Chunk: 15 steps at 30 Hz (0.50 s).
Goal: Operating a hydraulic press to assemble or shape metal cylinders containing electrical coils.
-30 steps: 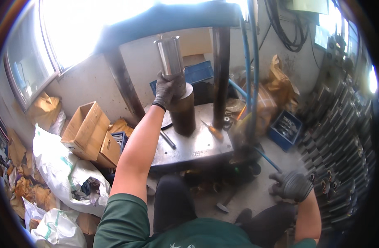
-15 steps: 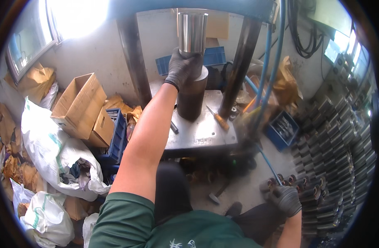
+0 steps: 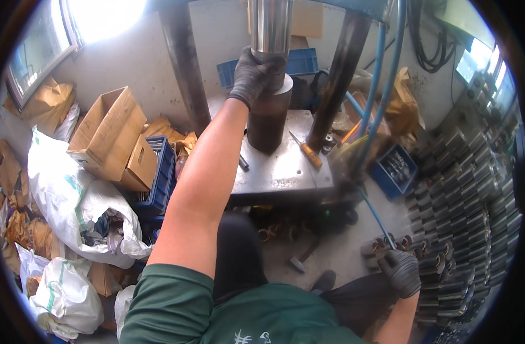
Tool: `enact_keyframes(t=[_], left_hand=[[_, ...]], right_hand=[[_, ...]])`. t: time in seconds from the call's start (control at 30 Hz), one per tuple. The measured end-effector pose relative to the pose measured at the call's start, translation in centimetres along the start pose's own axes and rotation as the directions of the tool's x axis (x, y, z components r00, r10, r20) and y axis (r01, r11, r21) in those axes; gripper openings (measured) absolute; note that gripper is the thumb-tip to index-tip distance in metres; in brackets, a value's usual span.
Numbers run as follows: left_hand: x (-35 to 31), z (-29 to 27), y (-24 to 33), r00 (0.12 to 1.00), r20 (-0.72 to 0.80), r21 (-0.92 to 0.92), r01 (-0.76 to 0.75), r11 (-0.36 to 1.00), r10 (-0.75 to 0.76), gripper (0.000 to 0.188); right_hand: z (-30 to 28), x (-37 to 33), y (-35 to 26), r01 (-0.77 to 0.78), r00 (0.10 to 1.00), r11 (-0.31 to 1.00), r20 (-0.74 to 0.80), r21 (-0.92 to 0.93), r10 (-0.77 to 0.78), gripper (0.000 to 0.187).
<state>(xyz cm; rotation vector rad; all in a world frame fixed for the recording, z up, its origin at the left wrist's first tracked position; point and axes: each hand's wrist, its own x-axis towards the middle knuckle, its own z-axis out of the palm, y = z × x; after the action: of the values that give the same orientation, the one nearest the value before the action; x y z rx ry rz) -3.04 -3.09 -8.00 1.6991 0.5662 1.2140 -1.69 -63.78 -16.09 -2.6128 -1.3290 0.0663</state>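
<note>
My left hand, in a dark grey glove, reaches forward between two dark steel posts. Its fingers wrap round a dark metal piece just under a shiny steel cylinder; the palm and fingers hide most of that piece. Directly below stands a thick dark steel cylinder with a bright top rim, upright on a metal plate. Low on the right, my gloved right hand is closed round the end of a thin blue lever.
An orange-handled screwdriver and a short dark rod lie on the plate. A hammer is on the floor. Cardboard boxes and white sacks crowd the left. Stacked metal tubes and a blue bin fill the right.
The scene sits slightly higher in the picture, as the view has shifted. Both hands keep their grips, and the shiny cylinder shows no clear movement of its own.
</note>
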Motion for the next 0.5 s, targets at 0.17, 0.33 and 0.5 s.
enact_keyframes(t=[0.17, 0.33, 0.5], left_hand=[[-0.09, -0.21, -0.38, 0.996, 0.077, -0.098, -0.034, 0.995, 0.042, 0.091], [0.35, -0.04, -0.82, 0.997, 0.047, -0.101, -0.048, 0.994, 0.053, 0.086], [0.08, 0.07, -0.41, 0.999, 0.036, -0.069, -0.032, 0.997, 0.035, 0.083]], right_hand=[[-0.18, -0.12, -0.06, 0.033, 0.999, 0.999, -0.01, -0.027, -0.033, 0.021], [-0.26, -0.06, -0.21, -0.001, 1.0, 0.999, -0.021, 0.038, 0.002, 0.015], [-0.25, 0.03, 0.11, 0.034, 0.996, 0.991, -0.091, 0.128, -0.022, 0.01]])
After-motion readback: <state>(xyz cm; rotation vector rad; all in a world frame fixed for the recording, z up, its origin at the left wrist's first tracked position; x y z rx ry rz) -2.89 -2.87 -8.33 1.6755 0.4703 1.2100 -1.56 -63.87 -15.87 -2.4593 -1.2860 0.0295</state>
